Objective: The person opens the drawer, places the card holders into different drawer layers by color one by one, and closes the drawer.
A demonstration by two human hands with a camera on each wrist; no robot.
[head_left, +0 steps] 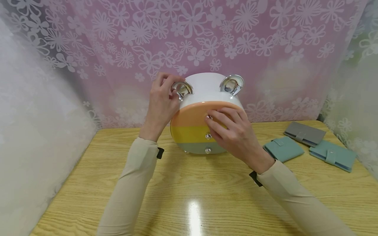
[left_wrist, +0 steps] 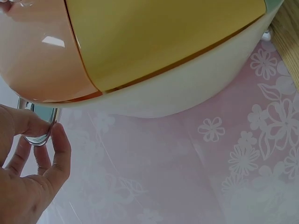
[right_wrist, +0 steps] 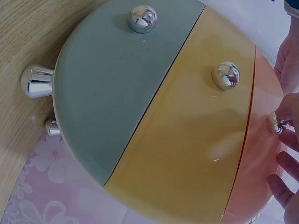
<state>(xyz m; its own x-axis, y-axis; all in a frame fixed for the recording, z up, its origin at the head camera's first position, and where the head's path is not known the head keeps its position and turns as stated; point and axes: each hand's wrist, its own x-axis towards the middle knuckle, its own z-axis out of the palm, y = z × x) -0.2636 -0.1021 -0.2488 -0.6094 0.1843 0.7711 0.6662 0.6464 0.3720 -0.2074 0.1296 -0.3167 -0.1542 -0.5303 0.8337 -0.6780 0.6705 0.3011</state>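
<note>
A white, rounded storage box (head_left: 206, 83) with two shiny silver ears stands on the table. Its front has an orange drawer (head_left: 189, 113), a yellow drawer (head_left: 189, 134) and a grey-green drawer (head_left: 189, 147), each with a silver knob. My left hand (head_left: 162, 103) grips the left ear (left_wrist: 39, 137) between thumb and fingers. At the orange drawer, my right hand (head_left: 233, 131) pinches the top knob (right_wrist: 275, 123) with thumb and index finger, the other fingers spread near the orange front. All three drawer fronts sit flush with the box.
To the right lie a grey wallet (head_left: 305, 132) and two teal ones, the nearer-left teal wallet (head_left: 283, 149) close to my right wrist. Behind the box hangs a pink flowered curtain (head_left: 195, 39). Short silver feet (right_wrist: 38, 81) hold the box on the wooden table (head_left: 177, 196).
</note>
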